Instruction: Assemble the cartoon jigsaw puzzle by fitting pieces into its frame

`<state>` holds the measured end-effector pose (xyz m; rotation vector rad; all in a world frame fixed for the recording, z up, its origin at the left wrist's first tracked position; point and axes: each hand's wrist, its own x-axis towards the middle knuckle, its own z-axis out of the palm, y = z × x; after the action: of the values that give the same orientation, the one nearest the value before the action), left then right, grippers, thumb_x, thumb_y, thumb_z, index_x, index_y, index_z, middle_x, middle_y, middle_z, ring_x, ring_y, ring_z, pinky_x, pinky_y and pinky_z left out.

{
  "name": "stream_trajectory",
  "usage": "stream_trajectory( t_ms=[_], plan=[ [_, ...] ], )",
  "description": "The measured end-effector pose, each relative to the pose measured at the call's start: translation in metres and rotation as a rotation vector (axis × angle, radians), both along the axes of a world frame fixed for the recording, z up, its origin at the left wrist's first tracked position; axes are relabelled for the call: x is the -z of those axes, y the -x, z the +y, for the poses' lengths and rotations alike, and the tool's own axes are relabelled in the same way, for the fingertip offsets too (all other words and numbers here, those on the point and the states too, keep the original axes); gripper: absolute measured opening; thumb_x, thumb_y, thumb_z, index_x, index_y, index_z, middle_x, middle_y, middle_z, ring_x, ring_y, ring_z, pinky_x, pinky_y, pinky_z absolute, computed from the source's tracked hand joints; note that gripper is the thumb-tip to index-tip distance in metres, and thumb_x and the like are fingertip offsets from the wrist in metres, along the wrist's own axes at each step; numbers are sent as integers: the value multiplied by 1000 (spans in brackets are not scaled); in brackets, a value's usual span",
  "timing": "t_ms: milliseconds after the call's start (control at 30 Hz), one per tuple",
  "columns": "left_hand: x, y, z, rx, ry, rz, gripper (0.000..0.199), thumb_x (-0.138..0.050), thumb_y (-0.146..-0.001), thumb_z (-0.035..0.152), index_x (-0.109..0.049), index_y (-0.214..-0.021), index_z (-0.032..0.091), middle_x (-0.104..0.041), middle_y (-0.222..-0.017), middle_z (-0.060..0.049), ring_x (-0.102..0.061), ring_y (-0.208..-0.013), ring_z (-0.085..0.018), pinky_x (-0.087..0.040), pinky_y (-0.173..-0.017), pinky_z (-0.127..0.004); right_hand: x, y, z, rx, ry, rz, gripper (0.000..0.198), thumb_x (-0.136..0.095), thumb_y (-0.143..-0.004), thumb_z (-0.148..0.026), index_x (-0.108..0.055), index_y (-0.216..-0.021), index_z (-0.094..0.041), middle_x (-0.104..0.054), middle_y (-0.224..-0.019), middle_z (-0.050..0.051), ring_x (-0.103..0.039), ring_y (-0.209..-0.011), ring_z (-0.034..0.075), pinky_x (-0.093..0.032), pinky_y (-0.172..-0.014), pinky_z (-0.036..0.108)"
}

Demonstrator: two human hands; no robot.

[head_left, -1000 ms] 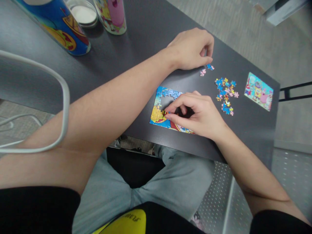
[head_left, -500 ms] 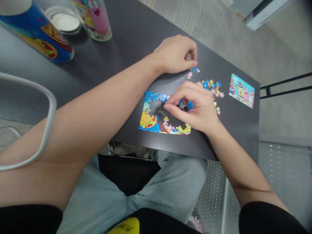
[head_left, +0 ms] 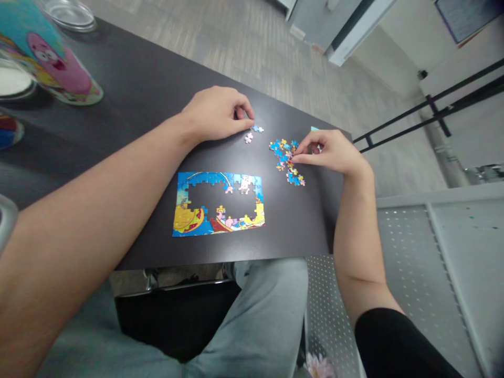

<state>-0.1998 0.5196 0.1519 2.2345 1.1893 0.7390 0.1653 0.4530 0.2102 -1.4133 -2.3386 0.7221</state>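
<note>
A partly assembled jigsaw puzzle (head_left: 188, 219) lies flat near the table's front edge, its frame joined around a bare middle. Beyond it, my left hand (head_left: 220, 113) rests on the table, thumb and forefinger pinched at a small blue and pink puzzle piece (head_left: 258, 129). Just below those fingertips is a loose pink piece (head_left: 248, 137). My right hand (head_left: 331, 151) reaches into the pile of loose pieces (head_left: 280, 152), its thumb and forefinger closed on a piece at the pile's right side. A picture card (head_left: 314, 128) is mostly hidden behind that hand.
On the dark table (head_left: 137, 79), a cartoon-printed tube (head_left: 59, 68) stands at the far left. Round metal lids (head_left: 71, 14) are near it. Black rails (head_left: 409, 107) run past the table's right end. A perforated grey panel (head_left: 333, 299) is below at the right.
My right hand has moved from over the puzzle's open middle to the loose pile. The left hand keeps its pinch beside the same pieces. The camera view has shifted to the right.
</note>
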Motion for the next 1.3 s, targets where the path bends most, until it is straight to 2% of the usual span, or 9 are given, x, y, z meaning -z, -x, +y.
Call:
stream_trajectory(
  t_ms=[100, 233, 367, 500, 633, 733, 900, 1000, 1300],
  plan=[
    [-2, 0, 0, -7, 6, 42, 37, -79, -93, 70, -98, -113, 44, -93, -114, -6, -82, -107, -39, -63, -96, -55, -8, 8, -5, 11, 121, -118, 38, -114, -88, -61, -94, -90, -28, -90, -92, 5, -71, -79, 23, -51, -73, 40],
    [-3, 0, -1, -20, -11, 54, 37, -78, -95, 70, -98, -113, 44, -92, -113, -5, -82, -108, -38, -62, -96, -54, -12, 17, -8, 43, 102, -204, 26, -112, -87, -47, -96, -93, -28, -89, -92, 4, -72, -79, 23, -54, -76, 41],
    [-3, 1, -2, -23, -3, 69, 39, -76, -96, 69, -98, -116, 43, -91, -113, -4, -79, -105, -34, -59, -94, -53, -12, 19, -10, 38, 119, -169, 18, -106, -91, -37, -99, -104, -27, -87, -88, 4, -76, -82, 25, -58, -80, 41],
    [-4, 1, -3, -22, -22, 81, 44, -74, -99, 69, -97, -120, 39, -91, -116, -2, -74, -99, -29, -54, -90, -50, -10, 22, -12, -9, 123, -170, 6, -99, -95, -29, -96, -100, -27, -88, -89, 3, -77, -81, 24, -59, -81, 40],
    [-2, -1, -1, -30, -16, 60, 35, -75, -95, 68, -95, -111, 44, -94, -115, -2, -79, -103, -33, -53, -87, -51, -15, 27, -16, 23, 104, -209, 8, -102, -94, -26, -95, -99, -26, -89, -91, 3, -80, -83, 25, -60, -82, 41],
    [-2, -1, -1, -34, -12, 67, 38, -76, -96, 72, -97, -115, 46, -94, -115, 0, -79, -110, -34, -55, -91, -52, -21, 30, -19, 70, 108, -285, 8, -103, -96, -26, -95, -96, -28, -89, -88, 2, -82, -84, 27, -59, -81, 41],
    [-7, -1, -6, -29, -22, 127, 56, -66, -98, 75, -96, -127, 38, -91, -121, 0, -68, -94, -26, -51, -88, -52, -28, 36, -24, 85, 130, -332, 9, -97, -98, -19, -94, -95, -27, -90, -88, 2, -86, -87, 28, -60, -83, 41],
    [-8, 0, -6, -27, -26, 142, 59, -60, -98, 78, -92, -126, 37, -91, -123, -1, -66, -91, -24, -49, -87, -51, -29, 40, -25, 77, 93, -391, 13, -93, -99, -16, -94, -94, -27, -88, -86, 1, -85, -86, 28, -61, -85, 40],
    [-7, -1, -5, -43, 1, 101, 48, -64, -94, 79, -90, -113, 43, -92, -118, 1, -68, -89, -26, -48, -87, -52, -26, 41, -25, 130, 93, -439, 17, -95, -99, -18, -98, -114, -25, -92, -97, 2, -83, -87, 26, -61, -86, 39]
  ],
)
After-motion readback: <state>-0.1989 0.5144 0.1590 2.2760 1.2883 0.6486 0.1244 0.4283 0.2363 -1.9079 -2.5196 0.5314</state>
